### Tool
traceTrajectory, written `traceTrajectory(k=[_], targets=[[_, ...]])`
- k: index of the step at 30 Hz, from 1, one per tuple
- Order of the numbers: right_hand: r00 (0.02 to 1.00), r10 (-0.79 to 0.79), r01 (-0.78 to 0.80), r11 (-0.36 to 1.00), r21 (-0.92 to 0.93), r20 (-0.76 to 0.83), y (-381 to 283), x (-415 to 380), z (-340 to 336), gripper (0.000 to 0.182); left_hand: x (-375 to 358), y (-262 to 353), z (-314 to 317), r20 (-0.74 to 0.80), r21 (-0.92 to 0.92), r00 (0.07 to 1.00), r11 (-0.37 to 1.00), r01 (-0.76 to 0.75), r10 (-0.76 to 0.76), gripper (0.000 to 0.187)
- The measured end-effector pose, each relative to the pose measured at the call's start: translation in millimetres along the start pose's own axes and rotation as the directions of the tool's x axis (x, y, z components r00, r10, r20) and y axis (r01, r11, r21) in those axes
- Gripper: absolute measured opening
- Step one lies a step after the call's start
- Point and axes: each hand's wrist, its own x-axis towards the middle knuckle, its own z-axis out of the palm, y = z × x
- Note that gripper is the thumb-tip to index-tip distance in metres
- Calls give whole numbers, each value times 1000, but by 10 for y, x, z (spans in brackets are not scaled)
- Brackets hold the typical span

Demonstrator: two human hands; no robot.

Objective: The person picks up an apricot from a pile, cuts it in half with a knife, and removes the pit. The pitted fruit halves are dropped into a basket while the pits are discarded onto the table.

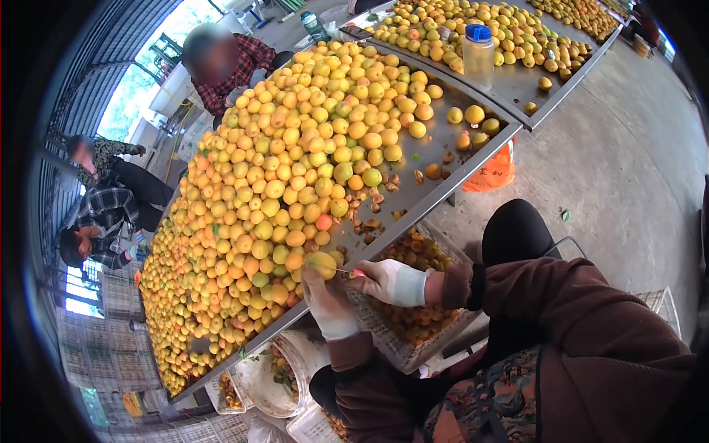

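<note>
My left hand (326, 303), in a white glove, is closed around a yellow fruit (320, 264) at the metal table's near edge. Just right of it, my right hand (388, 283), also gloved, grips a small knife (356, 273) with a pinkish-red handle. The knife's blade points left and reaches the fruit's side; how deep it sits cannot be made out. Beyond my hands, a large heap of yellow and orange fruits (281, 170) covers much of the table (436, 166). Pits and scraps (369, 203) lie near the edge.
A crate of cut fruit (413, 325) stands below my hands, with a white bucket (284, 376) to its left. A lidded jar (478, 57) stands at the back. One person (229, 66) works across the table; two others (111, 221) are at the left.
</note>
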Motion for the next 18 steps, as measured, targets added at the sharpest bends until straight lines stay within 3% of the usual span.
traceTrajectory(k=[5, 7, 8, 9, 10, 13, 15, 18], targets=[[999, -41, 41, 999, 34, -14, -54, -51, -40, 48, -117, 102, 271, -18, 167, 972, 960, -226, 232, 58], [997, -69, 71, 996, 56, -32, -56, -43, -43, 49, -109, 126, 223, 87, 427, 952, 852, -301, 293, 63], [998, -54, 54, 998, -23, -11, -61, -25, -54, 48, -116, 75, 173, 90, 430, 953, 852, -298, 288, 63], [999, -38, 39, 994, -104, 8, -62, -17, -64, 48, -113, -4, 111, 56, 167, 988, 974, -152, 144, 62], [999, -40, 40, 994, -105, 5, -44, -27, -53, 48, -102, -60, 75, 65, -114, 998, 993, 12, -4, 60], [999, -23, 21, 999, -50, -36, 25, -20, 19, 45, -128, 29, 176, 63, 1, 998, 1000, -23, 23, 58], [978, -133, 153, 981, 122, -161, 48, 16, 80, 43, -163, 104, 263, 65, 89, 996, 994, -68, 62, 57], [984, -98, 105, 993, 46, -147, 83, 53, 115, 44, -161, 119, 296, -19, 218, 993, 969, -112, 119, 56]])
